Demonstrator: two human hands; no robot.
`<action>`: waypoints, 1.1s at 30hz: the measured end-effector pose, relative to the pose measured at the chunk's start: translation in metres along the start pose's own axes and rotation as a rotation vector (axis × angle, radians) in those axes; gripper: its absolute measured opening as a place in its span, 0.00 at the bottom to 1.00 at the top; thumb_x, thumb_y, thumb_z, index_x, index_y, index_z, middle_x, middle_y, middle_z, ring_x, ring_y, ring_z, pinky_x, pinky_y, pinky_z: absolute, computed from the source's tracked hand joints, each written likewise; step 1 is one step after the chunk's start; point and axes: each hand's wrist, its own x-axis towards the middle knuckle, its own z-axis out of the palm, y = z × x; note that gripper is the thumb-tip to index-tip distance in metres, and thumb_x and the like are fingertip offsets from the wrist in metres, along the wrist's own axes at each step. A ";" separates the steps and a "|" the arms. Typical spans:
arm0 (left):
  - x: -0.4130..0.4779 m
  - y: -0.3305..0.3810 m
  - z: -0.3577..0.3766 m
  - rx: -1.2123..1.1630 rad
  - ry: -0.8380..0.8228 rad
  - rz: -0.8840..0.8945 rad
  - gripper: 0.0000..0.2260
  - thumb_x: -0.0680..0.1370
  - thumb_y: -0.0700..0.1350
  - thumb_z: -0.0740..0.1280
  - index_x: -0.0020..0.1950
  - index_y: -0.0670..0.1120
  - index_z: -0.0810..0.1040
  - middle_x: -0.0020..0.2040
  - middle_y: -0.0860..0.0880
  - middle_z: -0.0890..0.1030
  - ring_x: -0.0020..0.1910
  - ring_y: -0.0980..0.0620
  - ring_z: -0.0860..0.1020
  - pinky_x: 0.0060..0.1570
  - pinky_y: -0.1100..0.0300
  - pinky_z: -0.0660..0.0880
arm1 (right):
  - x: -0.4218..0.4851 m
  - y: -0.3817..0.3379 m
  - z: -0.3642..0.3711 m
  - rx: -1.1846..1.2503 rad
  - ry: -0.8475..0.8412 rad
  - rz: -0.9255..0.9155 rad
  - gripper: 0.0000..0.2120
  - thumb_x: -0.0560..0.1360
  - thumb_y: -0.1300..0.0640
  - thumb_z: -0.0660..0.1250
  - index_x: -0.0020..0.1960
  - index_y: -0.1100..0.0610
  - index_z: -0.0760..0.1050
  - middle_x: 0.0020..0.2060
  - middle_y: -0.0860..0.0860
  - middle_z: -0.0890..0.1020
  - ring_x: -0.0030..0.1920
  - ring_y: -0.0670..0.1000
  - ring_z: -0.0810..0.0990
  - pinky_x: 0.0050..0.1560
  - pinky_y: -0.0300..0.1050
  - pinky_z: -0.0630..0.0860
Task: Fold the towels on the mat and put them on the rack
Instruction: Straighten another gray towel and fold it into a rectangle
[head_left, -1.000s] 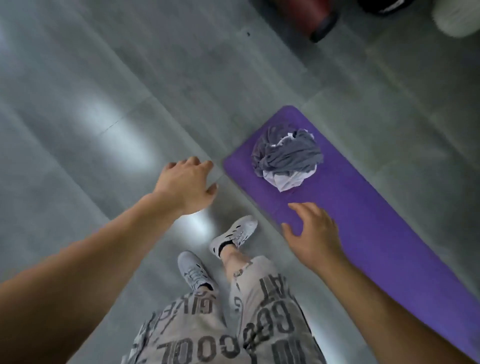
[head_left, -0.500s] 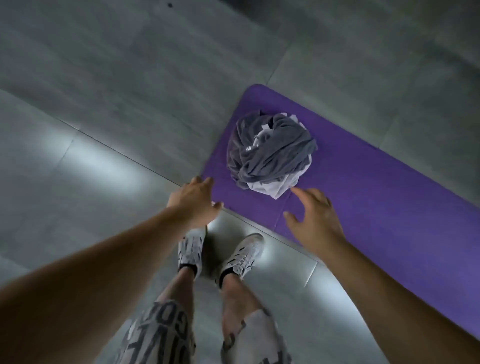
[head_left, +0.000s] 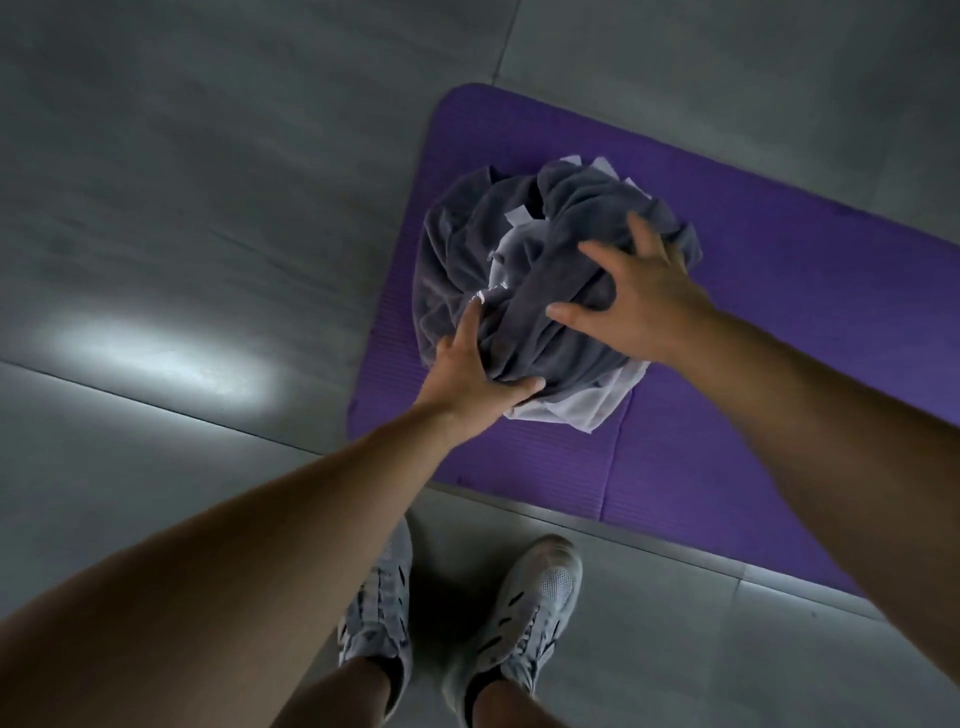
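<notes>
A crumpled pile of towels lies at the near end of the purple mat (head_left: 779, 374). A dark grey towel (head_left: 452, 254) is on top, and a white towel (head_left: 587, 410) shows under it and through its folds. My left hand (head_left: 475, 371) is at the pile's near left edge, with a fold of the grey towel caught between thumb and fingers. On top of the pile, to the right, my right hand (head_left: 644, 306) rests with fingers spread on the grey cloth. No rack is in view.
Grey tiled floor (head_left: 182, 208) surrounds the mat, with a bright light patch at the left. My two feet in pale shoes (head_left: 530, 608) stand just off the mat's near edge. The mat runs on to the right, out of frame.
I have stepped up to the mat and leaned over the pile. Both hands moved forward from the air onto the towels; the left now grips the grey towel's edge.
</notes>
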 end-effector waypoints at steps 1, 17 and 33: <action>0.006 0.000 0.005 -0.010 0.001 0.002 0.47 0.65 0.61 0.80 0.76 0.70 0.54 0.71 0.52 0.66 0.64 0.54 0.71 0.65 0.55 0.71 | 0.004 0.002 0.004 -0.030 0.012 -0.005 0.41 0.68 0.26 0.67 0.76 0.41 0.63 0.79 0.52 0.51 0.78 0.64 0.51 0.70 0.66 0.65; -0.094 0.066 -0.034 -0.253 0.080 -0.021 0.12 0.67 0.48 0.82 0.42 0.56 0.80 0.39 0.55 0.84 0.40 0.51 0.86 0.44 0.49 0.84 | -0.122 -0.013 -0.033 0.405 0.374 -0.113 0.14 0.72 0.49 0.76 0.44 0.53 0.72 0.42 0.44 0.74 0.47 0.50 0.73 0.41 0.40 0.67; -0.261 0.221 -0.034 0.200 0.044 0.252 0.22 0.69 0.68 0.71 0.55 0.57 0.78 0.55 0.55 0.80 0.50 0.58 0.80 0.47 0.60 0.78 | -0.331 -0.022 -0.147 0.497 0.547 0.097 0.13 0.72 0.52 0.76 0.46 0.52 0.72 0.42 0.44 0.73 0.47 0.51 0.73 0.43 0.44 0.67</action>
